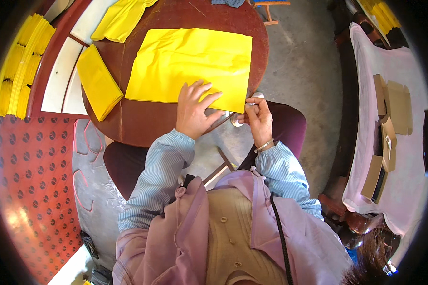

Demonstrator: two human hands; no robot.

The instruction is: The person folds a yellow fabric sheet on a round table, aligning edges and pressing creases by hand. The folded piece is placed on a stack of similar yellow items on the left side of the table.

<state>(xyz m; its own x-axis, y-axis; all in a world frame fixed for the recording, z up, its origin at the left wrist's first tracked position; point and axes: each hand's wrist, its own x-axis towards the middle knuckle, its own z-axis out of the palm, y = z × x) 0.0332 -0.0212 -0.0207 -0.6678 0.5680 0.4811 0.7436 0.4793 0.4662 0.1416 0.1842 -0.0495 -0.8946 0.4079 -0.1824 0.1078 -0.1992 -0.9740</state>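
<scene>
A large, slightly creased yellow sheet [190, 59] lies flat on the round brown table [147, 127]; I cannot tell if it is cloth or paper. My left hand [193, 108] rests with spread fingers on its near edge. At the sheet's near right corner, my right hand [259, 122] is closed in a pinch, thumb and fingertips at the corner. A small pale, rounded thing [236, 120] shows beside the right fingers, partly hidden, its kind unclear. Another whitish bit sticks out just behind that hand.
A folded yellow bundle [97, 83] lies at the table's left, with another yellow piece [121, 20] farther back. Yellow stacks [21, 66] stand at far left. On the right, opened cardboard boxes [397, 107] sit on a pink cloth [361, 137]. Part of a stool [271, 12] shows behind.
</scene>
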